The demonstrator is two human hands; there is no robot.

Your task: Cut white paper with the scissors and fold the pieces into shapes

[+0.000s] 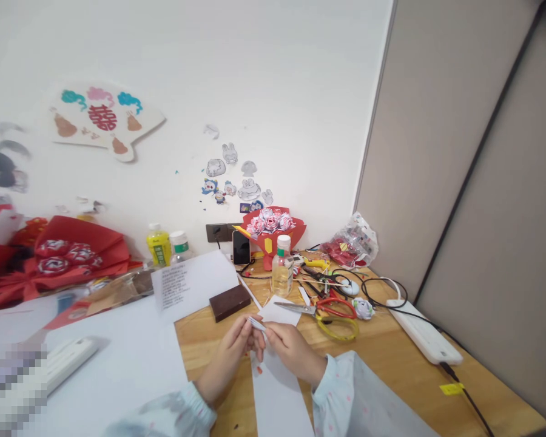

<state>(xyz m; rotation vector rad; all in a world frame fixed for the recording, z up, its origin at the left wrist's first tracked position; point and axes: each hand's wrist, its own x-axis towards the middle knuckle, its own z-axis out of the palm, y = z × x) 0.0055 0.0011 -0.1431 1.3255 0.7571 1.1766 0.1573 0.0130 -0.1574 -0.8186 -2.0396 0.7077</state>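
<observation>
A small folded piece of pale paper is pinched between both hands above the wooden table. My left hand grips its left end, with thumb and fingers closed. From the other side my right hand holds the right end, fingers partly hidden. Beneath the hands lies a long white paper strip, with a small orange-red scrap on it. Just beyond my right hand are scissors with red and yellow handles, next to a pale paper flower.
A dark brown block, a printed sheet and a bottle of yellowish liquid stand or lie beyond the hands. Behind them is a red-wrapped bouquet. A white power strip with black cables lies to the right.
</observation>
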